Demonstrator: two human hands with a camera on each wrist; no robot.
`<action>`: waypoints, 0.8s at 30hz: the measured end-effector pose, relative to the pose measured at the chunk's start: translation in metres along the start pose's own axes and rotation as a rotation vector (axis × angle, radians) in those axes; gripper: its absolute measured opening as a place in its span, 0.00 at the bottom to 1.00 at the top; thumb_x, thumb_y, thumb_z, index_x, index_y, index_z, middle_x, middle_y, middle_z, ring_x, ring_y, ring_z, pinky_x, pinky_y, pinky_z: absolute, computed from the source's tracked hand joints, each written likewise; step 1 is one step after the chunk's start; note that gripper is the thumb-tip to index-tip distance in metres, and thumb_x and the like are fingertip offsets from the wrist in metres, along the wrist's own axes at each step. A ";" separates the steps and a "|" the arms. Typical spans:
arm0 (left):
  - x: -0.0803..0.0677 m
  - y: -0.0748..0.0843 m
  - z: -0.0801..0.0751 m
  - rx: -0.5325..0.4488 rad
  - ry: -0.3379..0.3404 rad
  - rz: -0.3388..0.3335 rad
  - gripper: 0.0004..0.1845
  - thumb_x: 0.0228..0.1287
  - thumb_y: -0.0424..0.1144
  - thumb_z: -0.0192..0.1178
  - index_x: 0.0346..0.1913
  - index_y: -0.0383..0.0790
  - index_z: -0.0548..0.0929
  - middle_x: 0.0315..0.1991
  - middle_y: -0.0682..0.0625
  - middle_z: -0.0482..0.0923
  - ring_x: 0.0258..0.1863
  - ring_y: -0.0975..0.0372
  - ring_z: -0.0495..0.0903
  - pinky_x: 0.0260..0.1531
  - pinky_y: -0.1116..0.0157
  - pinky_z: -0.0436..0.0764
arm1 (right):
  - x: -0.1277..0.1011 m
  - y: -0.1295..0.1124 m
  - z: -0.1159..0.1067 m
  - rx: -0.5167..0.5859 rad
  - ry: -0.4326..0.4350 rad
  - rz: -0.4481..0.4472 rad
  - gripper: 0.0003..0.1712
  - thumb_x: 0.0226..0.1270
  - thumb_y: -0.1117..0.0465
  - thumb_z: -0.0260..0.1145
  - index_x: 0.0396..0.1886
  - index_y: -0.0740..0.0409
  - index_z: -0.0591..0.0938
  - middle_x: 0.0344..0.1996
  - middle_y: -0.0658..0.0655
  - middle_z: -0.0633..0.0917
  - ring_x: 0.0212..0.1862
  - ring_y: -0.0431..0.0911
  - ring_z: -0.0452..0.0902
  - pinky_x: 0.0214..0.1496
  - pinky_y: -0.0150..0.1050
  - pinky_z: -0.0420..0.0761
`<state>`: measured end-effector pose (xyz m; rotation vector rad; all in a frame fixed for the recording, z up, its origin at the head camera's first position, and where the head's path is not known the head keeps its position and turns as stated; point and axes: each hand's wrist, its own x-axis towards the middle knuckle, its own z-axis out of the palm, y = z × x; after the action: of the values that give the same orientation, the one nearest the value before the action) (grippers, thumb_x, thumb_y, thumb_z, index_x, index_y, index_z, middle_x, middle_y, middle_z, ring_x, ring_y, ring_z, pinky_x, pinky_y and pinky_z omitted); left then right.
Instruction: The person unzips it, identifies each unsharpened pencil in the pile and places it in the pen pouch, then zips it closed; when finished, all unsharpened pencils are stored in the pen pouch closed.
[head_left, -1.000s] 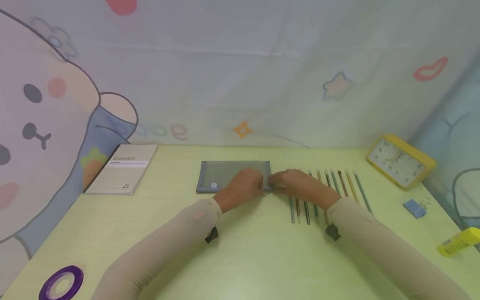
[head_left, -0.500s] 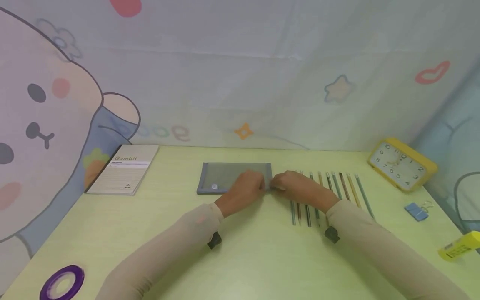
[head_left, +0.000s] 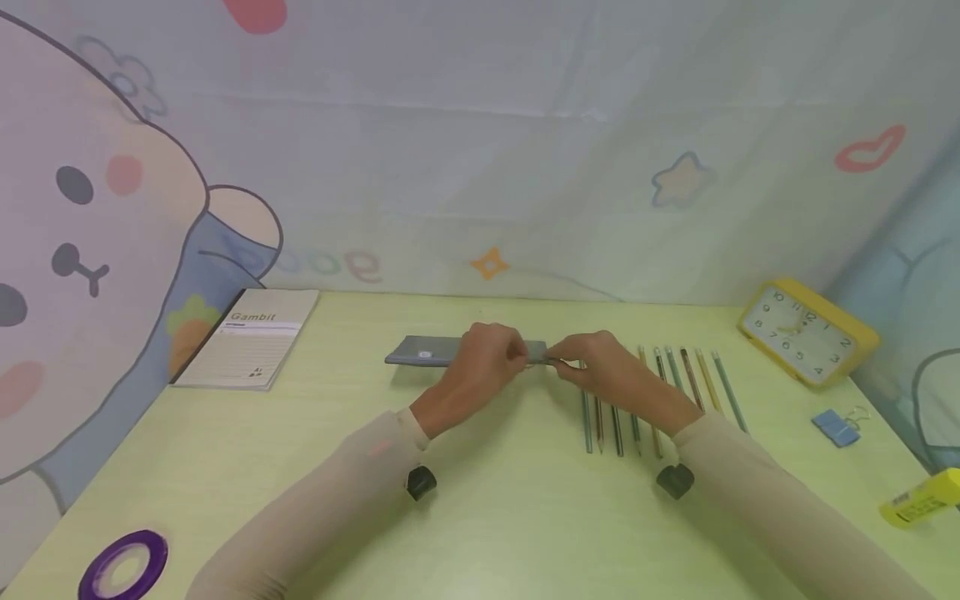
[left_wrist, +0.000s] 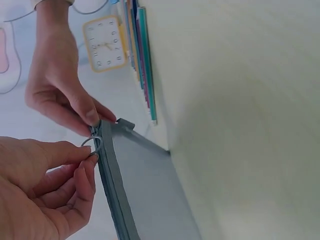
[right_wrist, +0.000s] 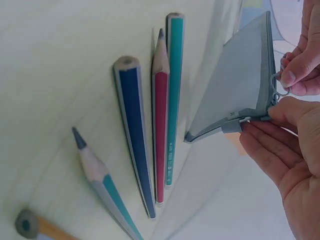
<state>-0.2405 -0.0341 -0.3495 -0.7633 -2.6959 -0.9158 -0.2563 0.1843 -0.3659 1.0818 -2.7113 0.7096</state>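
Observation:
A grey zip pouch (head_left: 420, 348) with a white snap button is tilted, its zipped edge raised off the table. My left hand (head_left: 480, 362) pinches the ring pull (left_wrist: 100, 143) of the zipper between thumb and fingertips, close to the pouch's right end. At that same end, my right hand (head_left: 609, 373) pinches the corner beside a small fabric tab (right_wrist: 231, 125). In the right wrist view the two hands almost meet at the zipper's end. Several pencils (head_left: 587, 417) lie in a row under and beyond my right hand.
A notebook (head_left: 251, 342) lies at the back left, a purple tape roll (head_left: 153, 554) at the front left. On the right are a yellow clock (head_left: 806, 333), a blue binder clip (head_left: 835, 427) and a yellow stick-like tube (head_left: 918, 500). A printed cloth hangs behind the table.
The pouch lay flat before; its near edge is now lifted and tilted up. Both hands have risen slightly with it, and the right fingers now pinch its corner more visibly.

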 end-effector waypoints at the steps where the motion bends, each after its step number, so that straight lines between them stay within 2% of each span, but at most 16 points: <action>1: 0.000 0.000 -0.001 -0.004 0.003 -0.005 0.05 0.64 0.30 0.65 0.37 0.36 0.91 0.35 0.47 0.90 0.34 0.61 0.86 0.37 0.65 0.83 | -0.001 -0.001 -0.001 0.005 0.006 0.001 0.13 0.67 0.68 0.68 0.49 0.59 0.89 0.46 0.56 0.91 0.48 0.47 0.89 0.46 0.42 0.86; 7: -0.004 -0.001 -0.007 -0.015 0.009 -0.007 0.06 0.64 0.30 0.65 0.38 0.36 0.91 0.36 0.47 0.90 0.38 0.58 0.88 0.42 0.61 0.85 | -0.009 -0.002 -0.004 0.021 0.023 0.017 0.13 0.67 0.68 0.68 0.49 0.59 0.89 0.45 0.56 0.91 0.46 0.46 0.88 0.44 0.41 0.85; 12: -0.009 -0.006 -0.014 0.020 0.018 -0.022 0.04 0.63 0.31 0.68 0.36 0.37 0.91 0.35 0.47 0.90 0.36 0.58 0.88 0.39 0.62 0.85 | -0.011 0.002 -0.008 0.000 0.034 0.016 0.13 0.67 0.69 0.68 0.49 0.61 0.89 0.44 0.57 0.91 0.44 0.46 0.89 0.41 0.39 0.84; 20: -0.017 -0.023 -0.033 0.048 0.009 -0.080 0.04 0.63 0.31 0.67 0.37 0.37 0.91 0.36 0.46 0.90 0.36 0.57 0.87 0.39 0.61 0.85 | -0.008 0.006 -0.010 0.007 0.012 -0.012 0.14 0.67 0.69 0.67 0.52 0.63 0.87 0.46 0.60 0.90 0.47 0.51 0.89 0.45 0.44 0.87; 24: -0.021 -0.035 -0.047 0.070 -0.001 -0.129 0.04 0.64 0.31 0.66 0.36 0.37 0.91 0.35 0.46 0.90 0.34 0.58 0.87 0.35 0.64 0.83 | -0.007 0.010 -0.011 0.007 0.011 -0.004 0.15 0.67 0.68 0.68 0.53 0.63 0.87 0.48 0.60 0.90 0.48 0.51 0.89 0.47 0.44 0.87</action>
<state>-0.2404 -0.0951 -0.3372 -0.5824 -2.7887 -0.8430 -0.2587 0.1999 -0.3616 1.0820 -2.6985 0.7231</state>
